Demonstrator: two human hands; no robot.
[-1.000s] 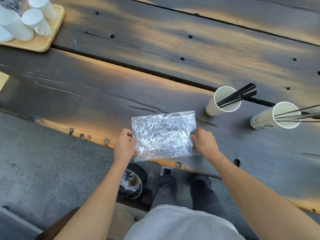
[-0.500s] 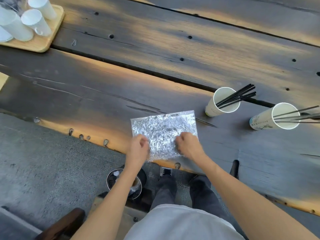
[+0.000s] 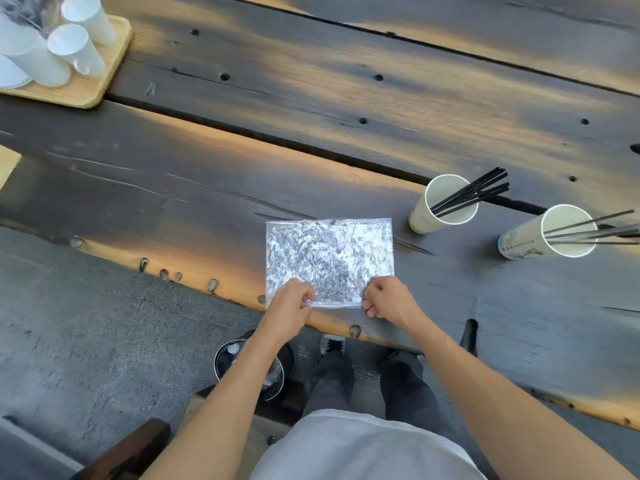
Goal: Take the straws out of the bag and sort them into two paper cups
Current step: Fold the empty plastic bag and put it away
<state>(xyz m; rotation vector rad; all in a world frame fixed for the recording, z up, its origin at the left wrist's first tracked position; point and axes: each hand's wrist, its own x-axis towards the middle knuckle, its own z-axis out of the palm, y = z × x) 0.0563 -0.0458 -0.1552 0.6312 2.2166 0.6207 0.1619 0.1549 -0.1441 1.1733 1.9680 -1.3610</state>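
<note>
here the bag (image 3: 329,259) lies flat on the dark wooden surface (image 3: 311,109), directly ahead of both hands, with its long axis running left to right and its near edge close to the surface's front lip. the left hand (image 3: 291,310) sits at the near left corner, fingers curled and pinching the plastic there, while the right hand (image 3: 388,299) sits at the near right corner with its fingers curled in against the bag's edge; it looks like a pinch too, though how much plastic it holds is hard to tell. the two hands are about equally close to the bag, one on each corner, so neither has the advantage. the bag looks crumpled and shiny, and no straws show inside it. to the right and a little farther back stands the nearer paper cup (image 3: 445,202) holding the black straws (image 3: 474,192), and beyond it, well apart to the right, the second paper cup (image 3: 550,233) holds the thin grey straws (image 3: 595,230), which lean out toward the right edge of view. by my reading the sorting is finished and what remains is only handling the empty bag. the right hand is nearer the cups, and a careless sweep rightward could knock the closer one. far off at the back left, a wooden tray (image 3: 104,84) carries white cups (image 3: 72,51), well out of the way. nothing lies between the hands and the bag.
</note>
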